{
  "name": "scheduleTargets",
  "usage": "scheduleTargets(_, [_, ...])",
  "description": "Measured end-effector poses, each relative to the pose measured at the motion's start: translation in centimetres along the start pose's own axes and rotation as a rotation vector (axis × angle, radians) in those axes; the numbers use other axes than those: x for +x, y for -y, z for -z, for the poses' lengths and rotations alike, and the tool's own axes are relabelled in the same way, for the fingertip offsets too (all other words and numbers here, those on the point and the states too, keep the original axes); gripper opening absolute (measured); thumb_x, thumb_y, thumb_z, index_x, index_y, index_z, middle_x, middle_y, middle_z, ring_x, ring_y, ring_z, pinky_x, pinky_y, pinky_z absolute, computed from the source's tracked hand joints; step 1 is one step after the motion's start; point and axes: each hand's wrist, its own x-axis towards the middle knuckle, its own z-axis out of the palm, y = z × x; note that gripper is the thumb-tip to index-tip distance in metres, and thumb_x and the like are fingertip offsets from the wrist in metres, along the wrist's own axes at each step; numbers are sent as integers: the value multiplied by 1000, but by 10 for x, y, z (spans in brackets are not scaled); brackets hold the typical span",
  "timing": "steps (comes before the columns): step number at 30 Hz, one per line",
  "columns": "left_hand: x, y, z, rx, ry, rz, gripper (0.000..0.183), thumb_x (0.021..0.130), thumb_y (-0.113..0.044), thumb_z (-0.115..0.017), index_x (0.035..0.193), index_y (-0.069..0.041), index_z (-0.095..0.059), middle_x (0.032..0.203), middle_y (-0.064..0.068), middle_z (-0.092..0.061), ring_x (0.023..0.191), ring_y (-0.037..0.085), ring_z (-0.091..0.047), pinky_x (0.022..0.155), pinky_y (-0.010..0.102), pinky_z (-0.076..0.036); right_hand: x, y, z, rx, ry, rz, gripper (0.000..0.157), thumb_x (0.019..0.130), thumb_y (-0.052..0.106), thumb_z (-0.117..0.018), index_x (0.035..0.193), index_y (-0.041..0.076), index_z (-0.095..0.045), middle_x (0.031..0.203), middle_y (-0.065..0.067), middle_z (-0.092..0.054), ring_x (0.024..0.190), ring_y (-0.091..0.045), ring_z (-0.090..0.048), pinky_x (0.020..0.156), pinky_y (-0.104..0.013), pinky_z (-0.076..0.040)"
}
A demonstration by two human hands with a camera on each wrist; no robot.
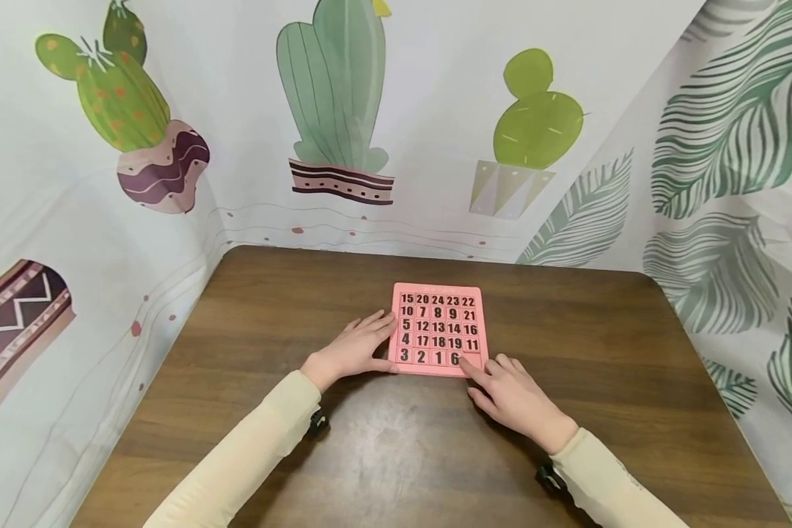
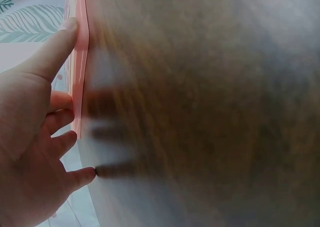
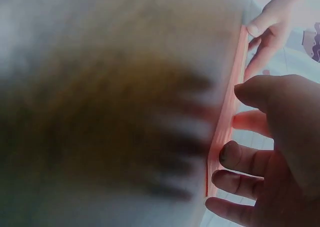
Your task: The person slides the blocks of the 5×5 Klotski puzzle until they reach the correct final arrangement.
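Observation:
A pink number slide puzzle lies flat on the wooden table, its tiles in rows with black numerals. The bottom row reads 3, 2, 1 and 6, with a gap at the right corner. My left hand rests against the puzzle's left side, fingers fairly straight and spread, thumb at the near left corner. My right hand reaches in from the near right. Its extended index fingertip touches the right part of the 6 tile, beside the gap. The other fingers are loosely bent near the frame's right edge.
The brown wooden table extends around the puzzle on all sides. Behind it hangs a white cloth printed with cacti and leaves. Dark straps sit at both wrists, below pale sleeves.

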Motion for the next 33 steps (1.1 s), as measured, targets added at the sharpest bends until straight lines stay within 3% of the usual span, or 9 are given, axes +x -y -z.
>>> scheduleTargets(12, [3, 2, -1, -11, -3, -15, 95, 92, -58, -72, 162, -5, -34, 171, 10, -26, 160, 32, -17, 122, 64, -22, 2, -23, 12, 40, 48, -108, 45, 97, 26, -74, 139, 9, -68, 91, -7, -67, 83, -24, -50, 75, -42, -45])
scheduleTargets(19, [-3, 0, -3, -23, 6, -1, 95, 93, -57, -72, 162, -6, -35, 171, 11, -26, 160, 31, -17, 121, 65, -23, 1, -25, 7, 46, 70, -118, 46, 99, 28, -72, 141, 9, -67, 90, -6, -66, 81, -22, -47, 73, -40, -43])
scheduleTargets(33, [0, 1, 0, -30, -9, -3, 95, 92, -58, -72, 163, -6, -35, 171, 10, -26, 160, 31, -17, 121, 65, -23, -4, -18, 6, 12, 97, -137, 47, 98, 29, -73, 141, 12, -67, 83, -3, -61, 80, -22, -45, 73, -40, -43])
